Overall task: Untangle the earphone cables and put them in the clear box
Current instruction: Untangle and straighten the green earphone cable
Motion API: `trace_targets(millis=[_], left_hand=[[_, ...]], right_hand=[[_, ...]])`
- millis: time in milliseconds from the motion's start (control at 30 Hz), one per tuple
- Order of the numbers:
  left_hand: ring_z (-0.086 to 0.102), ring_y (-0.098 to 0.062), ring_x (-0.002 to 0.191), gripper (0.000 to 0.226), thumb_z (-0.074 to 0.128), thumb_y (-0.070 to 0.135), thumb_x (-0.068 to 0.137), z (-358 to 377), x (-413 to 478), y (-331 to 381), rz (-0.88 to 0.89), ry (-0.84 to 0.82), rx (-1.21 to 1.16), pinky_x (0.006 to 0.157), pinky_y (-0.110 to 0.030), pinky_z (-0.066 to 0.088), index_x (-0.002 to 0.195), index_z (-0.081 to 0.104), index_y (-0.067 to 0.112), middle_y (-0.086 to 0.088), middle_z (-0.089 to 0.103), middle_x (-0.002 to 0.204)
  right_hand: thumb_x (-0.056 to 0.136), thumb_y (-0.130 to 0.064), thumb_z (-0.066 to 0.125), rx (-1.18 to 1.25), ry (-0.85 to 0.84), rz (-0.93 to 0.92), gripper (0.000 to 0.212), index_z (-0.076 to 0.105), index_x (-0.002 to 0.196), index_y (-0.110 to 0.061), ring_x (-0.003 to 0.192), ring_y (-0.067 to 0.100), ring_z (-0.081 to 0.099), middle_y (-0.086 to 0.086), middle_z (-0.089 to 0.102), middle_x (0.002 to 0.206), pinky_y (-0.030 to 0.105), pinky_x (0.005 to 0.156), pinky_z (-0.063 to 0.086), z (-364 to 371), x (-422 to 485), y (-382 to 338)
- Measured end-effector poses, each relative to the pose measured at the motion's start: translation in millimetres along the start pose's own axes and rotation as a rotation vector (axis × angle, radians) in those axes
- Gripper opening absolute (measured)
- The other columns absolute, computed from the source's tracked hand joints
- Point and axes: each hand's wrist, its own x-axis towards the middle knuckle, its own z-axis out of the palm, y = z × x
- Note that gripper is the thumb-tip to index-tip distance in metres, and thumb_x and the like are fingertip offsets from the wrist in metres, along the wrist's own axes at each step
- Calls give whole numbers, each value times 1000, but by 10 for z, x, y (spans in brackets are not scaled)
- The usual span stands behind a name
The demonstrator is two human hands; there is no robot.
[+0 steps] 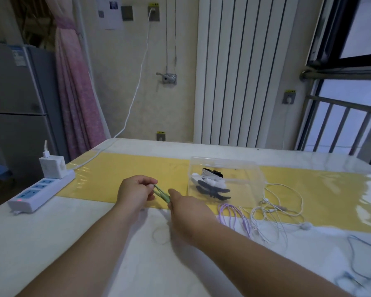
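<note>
A folded green earphone cable (161, 194) is stretched between my two hands above the table's yellow mat. My left hand (135, 192) pinches its upper end with thumb and fingers. My right hand (185, 211) grips the lower end, fingers curled under. The clear box (253, 174) stands to the right on the yellow mat and holds dark and white cable bundles (212, 187). In front of the box lie a purple cable (229, 217) and a tangle of white earphone cables (276, 211). A thin white loop (160, 234) lies under my right wrist.
A white power strip (41, 191) with a cube charger (53, 167) sits at the table's left edge, its white cord running up the wall. A blue cable (360, 262) lies at the right front. A radiator and window rail stand behind the table.
</note>
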Motion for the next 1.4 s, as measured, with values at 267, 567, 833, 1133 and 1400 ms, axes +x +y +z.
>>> trace_targets(millis=[267,567,833,1133,1400], left_hand=[[65,-9,77,18,75,13,75,221,-190,39,167,-209,573,72,-24,50,67,72,28,12,70,74],[66,-14,83,12,71,10,79,643,-459,116,366,-269,716,77,-25,51,82,76,22,5,73,84],[65,-14,88,19,63,8,80,929,-575,197,465,-342,790,77,-25,50,85,76,20,5,74,90],[62,-16,90,14,64,17,84,1122,-627,226,502,-322,864,73,-25,47,89,73,26,7,72,94],[55,-20,76,21,58,6,80,1148,-655,202,481,-360,980,67,-25,43,82,71,23,3,65,82]], right_hand=[[82,-1,48,-147,85,16,26,41,104,-13,91,35,51,12,56,91,36,59,26,60,-451,161],[78,-7,53,-307,188,-31,24,59,101,-13,96,32,56,9,61,99,40,79,29,46,-630,315],[88,-5,48,-318,101,81,25,61,108,-4,105,32,53,14,49,104,34,68,31,-30,-687,436],[85,-11,49,-424,190,53,25,67,102,-12,106,29,52,11,61,105,36,79,31,-65,-767,558],[87,-7,50,-250,123,154,24,59,109,-12,87,31,56,9,57,90,31,66,34,-140,-732,573]])
